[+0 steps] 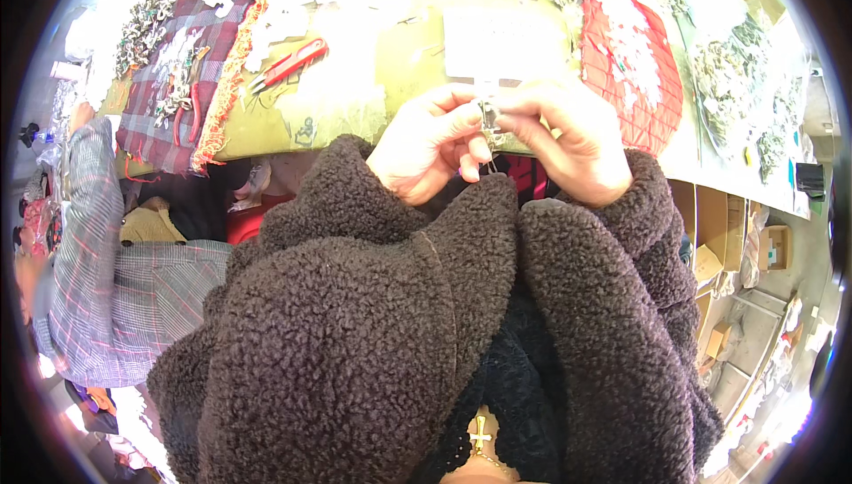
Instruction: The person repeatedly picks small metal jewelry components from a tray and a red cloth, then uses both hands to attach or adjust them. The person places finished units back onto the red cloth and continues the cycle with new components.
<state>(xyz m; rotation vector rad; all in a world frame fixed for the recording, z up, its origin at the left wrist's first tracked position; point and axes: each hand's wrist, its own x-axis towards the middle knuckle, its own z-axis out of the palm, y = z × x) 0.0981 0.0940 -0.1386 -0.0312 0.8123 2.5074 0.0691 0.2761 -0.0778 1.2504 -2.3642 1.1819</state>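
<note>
My left hand (430,142) and my right hand (572,142) meet in front of me above the table edge, both in thick brown fleece sleeves. Between the fingertips of both hands sits a small silver metal piece (487,118) with thin parts hanging below it. Both hands pinch it from either side. How it is built is too small to tell.
An olive-green table (408,49) holds red-handled snips (288,64), a red plaid cloth (191,76) with metal bits, a red mesh bag (635,62), and heaps of silver metal parts (745,67). A person in a grey checked garment (115,253) sits at my left. Cardboard boxes (772,249) stand at right.
</note>
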